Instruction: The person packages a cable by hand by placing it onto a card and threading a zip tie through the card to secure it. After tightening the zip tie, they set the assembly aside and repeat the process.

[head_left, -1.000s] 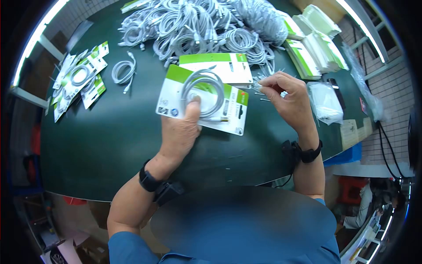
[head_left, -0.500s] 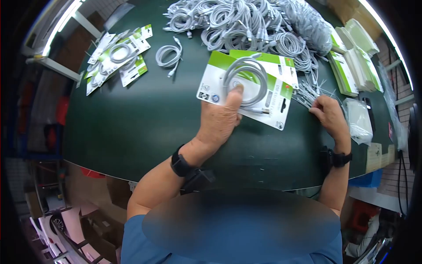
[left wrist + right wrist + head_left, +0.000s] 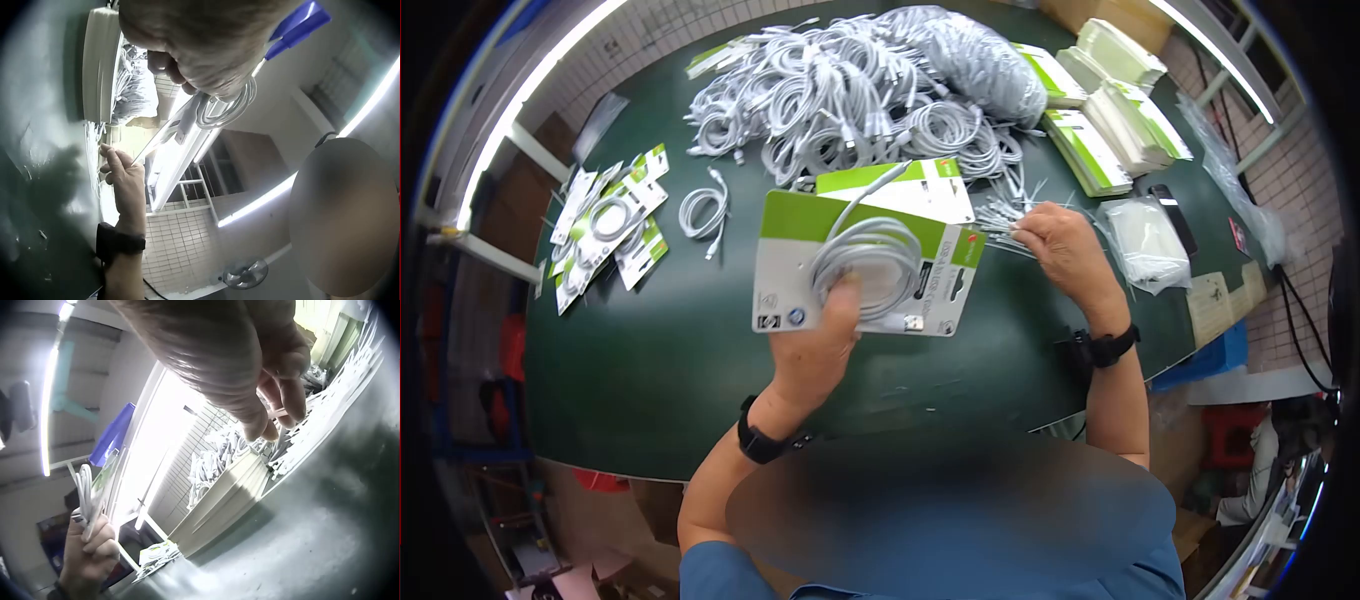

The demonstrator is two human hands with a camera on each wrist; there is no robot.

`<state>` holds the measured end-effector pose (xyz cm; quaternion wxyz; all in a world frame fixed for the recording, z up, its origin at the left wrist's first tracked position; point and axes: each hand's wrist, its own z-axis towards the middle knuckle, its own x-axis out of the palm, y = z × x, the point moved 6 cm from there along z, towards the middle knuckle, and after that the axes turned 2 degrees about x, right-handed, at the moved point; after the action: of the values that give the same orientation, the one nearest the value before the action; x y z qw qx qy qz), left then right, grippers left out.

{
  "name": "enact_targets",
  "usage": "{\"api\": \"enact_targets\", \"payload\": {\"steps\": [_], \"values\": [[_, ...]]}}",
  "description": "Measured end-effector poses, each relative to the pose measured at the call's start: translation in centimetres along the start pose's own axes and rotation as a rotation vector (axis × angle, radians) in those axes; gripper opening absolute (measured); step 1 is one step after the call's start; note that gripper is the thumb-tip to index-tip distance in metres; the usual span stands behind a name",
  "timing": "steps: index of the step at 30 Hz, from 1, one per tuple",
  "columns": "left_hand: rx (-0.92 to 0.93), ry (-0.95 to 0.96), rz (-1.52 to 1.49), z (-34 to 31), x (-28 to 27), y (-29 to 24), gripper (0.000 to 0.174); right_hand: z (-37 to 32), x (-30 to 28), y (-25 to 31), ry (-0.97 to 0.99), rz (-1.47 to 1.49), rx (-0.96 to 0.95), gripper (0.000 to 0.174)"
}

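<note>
In the head view the left hand (image 3: 815,335) holds a green and white card (image 3: 785,275) from below, its thumb pressing a coiled grey-white cable (image 3: 908,245) against the front. One cable end points up past the card's top edge. Fingertips of the right hand (image 3: 1070,255) are together at a loose heap of thin white ties (image 3: 1000,215). The right wrist view shows a thin pale strip (image 3: 275,414) between the fingers of that hand (image 3: 250,369), beside the ties (image 3: 337,397). Card and coil (image 3: 228,112) appear edge-on in the left wrist view.
A stack of cards (image 3: 945,185) lies behind the held card. Beyond is a large cable heap (image 3: 830,90); card stacks (image 3: 1090,150), a plastic bag (image 3: 1142,245) and a dark phone (image 3: 1175,215) are right. Packed cards (image 3: 610,220) and one coil (image 3: 703,210) lie left.
The held card has turned more face-on, and a cable end now stands up from the coil. The right hand's fingertips have come down to the ties. The head view has shifted.
</note>
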<state>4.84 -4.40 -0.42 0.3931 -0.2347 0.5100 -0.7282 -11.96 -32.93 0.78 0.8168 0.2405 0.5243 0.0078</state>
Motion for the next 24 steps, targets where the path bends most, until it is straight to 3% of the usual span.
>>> {"api": "enact_targets", "payload": {"steps": [3, 10, 16, 19, 24], "values": [[-0.007, 0.066, -0.004, -0.2, -0.3, -1.0, 0.021, -0.1, 0.3, 0.3, 0.012, -0.013, -0.015, 0.015], [0.242, 0.260, 0.113, -0.5, 0.2, -2.3, 0.027, -0.3, 0.3, -0.4, 0.027, 0.085, 0.070, 0.016], [0.187, 0.187, -0.109, -1.0, 0.7, -0.1, 0.028, -0.4, 0.6, -0.8, 0.032, -0.004, 0.054, 0.014], [0.214, 0.310, -0.085, -1.2, 0.9, 0.5, 0.029, -0.2, 0.3, -0.5, -0.004, -0.010, 0.047, 0.011], [0.612, 0.297, 0.133, -0.8, 1.1, -3.6, 0.032, 0.2, -1.6, 1.4, -0.188, 0.114, 0.048, 0.005]]}}
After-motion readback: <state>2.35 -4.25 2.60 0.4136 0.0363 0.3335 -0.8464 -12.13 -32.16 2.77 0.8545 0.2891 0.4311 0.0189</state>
